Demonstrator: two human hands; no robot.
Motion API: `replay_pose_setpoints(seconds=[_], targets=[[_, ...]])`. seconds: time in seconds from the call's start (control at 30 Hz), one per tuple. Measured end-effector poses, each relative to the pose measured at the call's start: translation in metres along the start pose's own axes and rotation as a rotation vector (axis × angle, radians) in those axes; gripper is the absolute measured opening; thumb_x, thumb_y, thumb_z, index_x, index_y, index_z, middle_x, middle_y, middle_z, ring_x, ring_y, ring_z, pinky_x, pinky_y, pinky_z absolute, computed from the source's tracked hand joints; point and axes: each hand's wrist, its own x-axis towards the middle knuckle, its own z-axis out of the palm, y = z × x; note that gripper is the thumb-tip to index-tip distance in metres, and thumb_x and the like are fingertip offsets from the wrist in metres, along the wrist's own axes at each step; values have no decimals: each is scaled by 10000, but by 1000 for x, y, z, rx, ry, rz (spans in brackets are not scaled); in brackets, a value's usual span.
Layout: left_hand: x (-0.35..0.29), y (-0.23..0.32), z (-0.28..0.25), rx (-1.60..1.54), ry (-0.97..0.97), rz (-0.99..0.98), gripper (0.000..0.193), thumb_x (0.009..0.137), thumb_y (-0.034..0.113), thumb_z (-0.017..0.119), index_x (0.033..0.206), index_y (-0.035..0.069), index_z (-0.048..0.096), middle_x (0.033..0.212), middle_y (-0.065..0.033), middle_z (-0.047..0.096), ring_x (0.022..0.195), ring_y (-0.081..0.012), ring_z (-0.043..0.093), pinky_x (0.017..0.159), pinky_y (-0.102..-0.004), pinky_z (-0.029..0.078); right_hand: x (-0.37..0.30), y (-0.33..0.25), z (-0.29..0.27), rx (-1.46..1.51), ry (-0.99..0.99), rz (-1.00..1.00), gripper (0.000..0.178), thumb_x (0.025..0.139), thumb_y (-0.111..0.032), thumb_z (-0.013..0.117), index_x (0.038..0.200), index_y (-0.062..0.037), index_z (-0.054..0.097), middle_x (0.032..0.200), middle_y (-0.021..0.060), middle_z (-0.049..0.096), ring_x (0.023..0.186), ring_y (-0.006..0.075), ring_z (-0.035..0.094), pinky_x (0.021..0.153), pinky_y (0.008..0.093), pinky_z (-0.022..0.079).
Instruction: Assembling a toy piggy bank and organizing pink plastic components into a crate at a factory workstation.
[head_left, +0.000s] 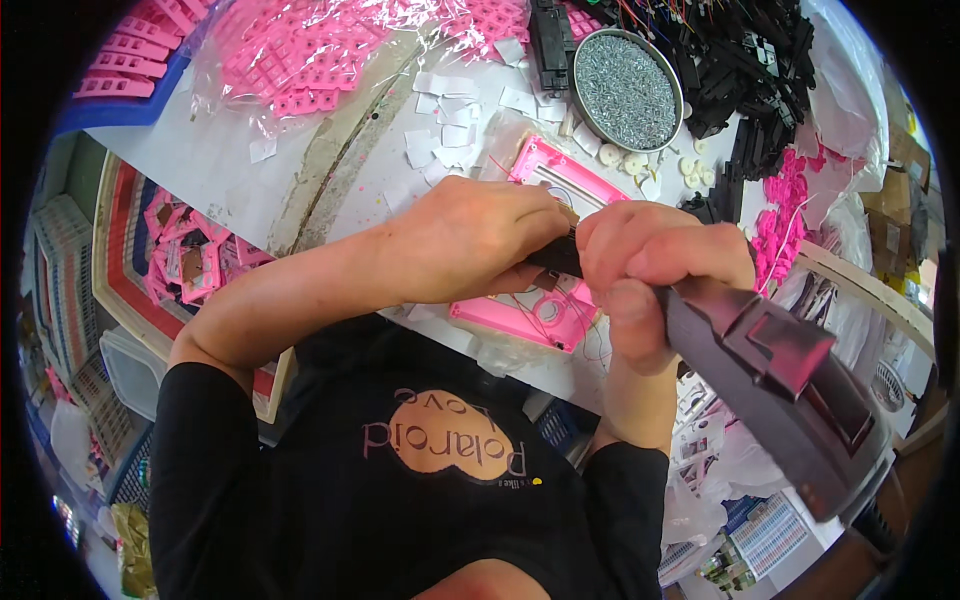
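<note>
My right hand [655, 265] is wrapped round a long dark grey handheld tool [770, 370], shaped like an electric screwdriver. Its thick end points toward the lower right, and its narrow end reaches over a pink plastic housing [525, 318]. My left hand [490, 235] is over the housing, fingers curled in close to the tool's narrow end. Whatever those fingers pinch is hidden behind them. Thin wires and small brown pieces show around the housing, which lies on clear plastic wrapping at the table's near edge. My hands cover its middle.
A round metal bowl [627, 90] of small screws stands beyond my hands, with white discs [625, 160] beside it. Black plastic parts [745, 80] are heaped at the far right. Bagged pink parts [300, 60] lie at the far left; a basket [115, 235] of pink assemblies stands left.
</note>
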Motion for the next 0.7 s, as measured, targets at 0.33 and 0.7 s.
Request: replay_pose_setpoints(seconds=[0.33, 0.7], targets=[[-6, -3, 2, 35, 86, 57, 430, 703, 82, 758, 1099, 58, 592, 1133, -100, 672, 910, -325, 677, 701, -402, 564, -47, -9, -42, -157, 47, 530, 1028, 588, -299, 949, 1443, -42, 440, 1215, 116, 623, 1078, 224, 561, 901, 359, 442], [-9, 5, -10, -287, 76, -268, 598, 818, 77, 751, 1328, 22, 444, 1133, -90, 669, 660, -146, 515, 630, -259, 454, -58, 9, -41, -773, -81, 69, 539, 615, -15, 817, 1138, -54, 693, 1093, 121, 677, 947, 323, 614, 792, 397, 525]])
